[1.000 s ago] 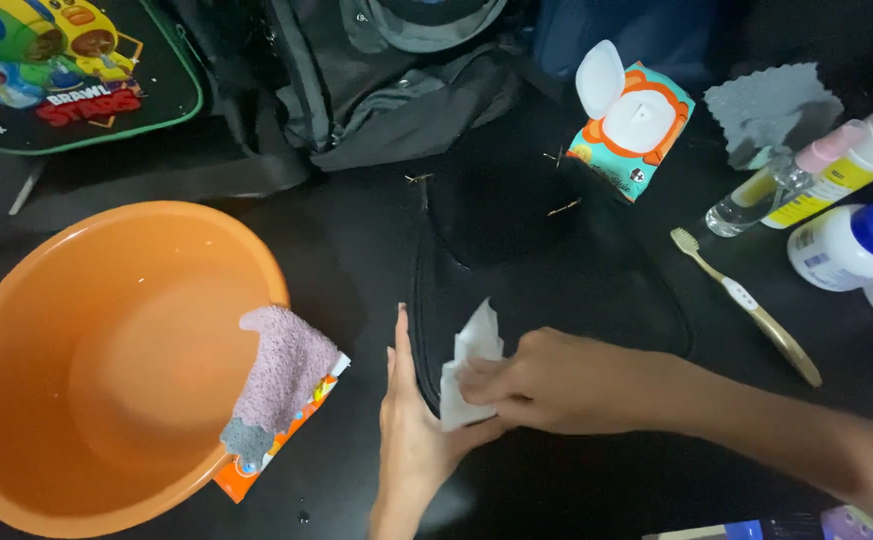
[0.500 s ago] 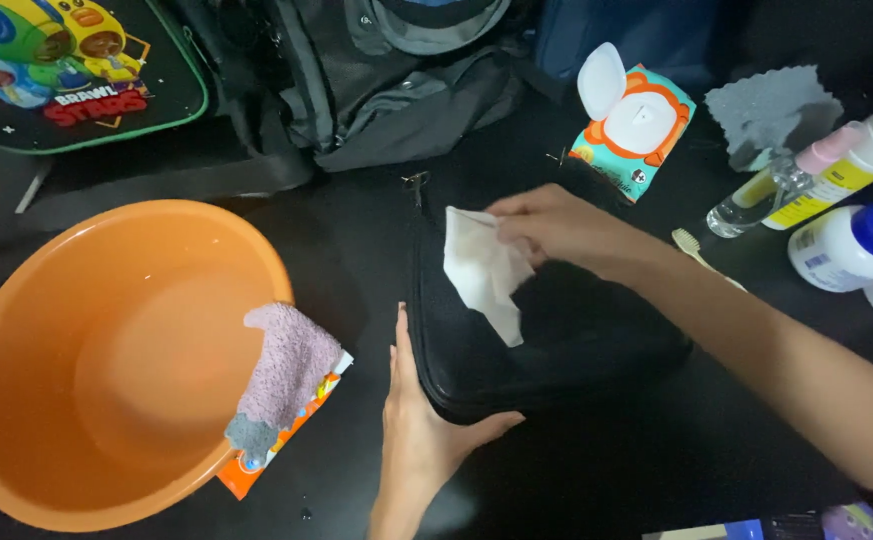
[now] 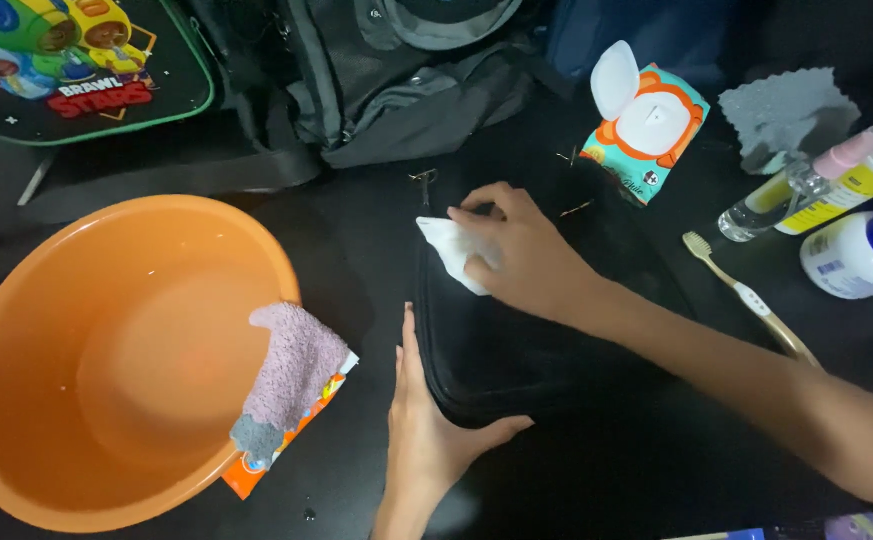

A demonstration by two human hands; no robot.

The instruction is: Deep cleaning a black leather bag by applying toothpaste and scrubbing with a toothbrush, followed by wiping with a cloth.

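Case: I see one black zippered case [image 3: 527, 340] lying flat at centre, dark and matte.
Wipe: one white wipe [image 3: 450, 252], crumpled, on the case's far left corner.
Right hand [image 3: 517, 250]: fingers curled, pressing the wipe down.
Left hand [image 3: 422, 420]: open flat, bracing the case's near left edge.
Count: one orange basin [image 3: 107, 360], left; one toothbrush [image 3: 752, 300], right.

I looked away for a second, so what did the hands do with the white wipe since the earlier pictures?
The right hand carried the white wipe from the near corner of the black case, lifted it loose over the middle, and now presses it flat on the far left corner. The left hand stayed braced against the case's near left edge. The orange basin, its purple cloth and the toothbrush stayed put.
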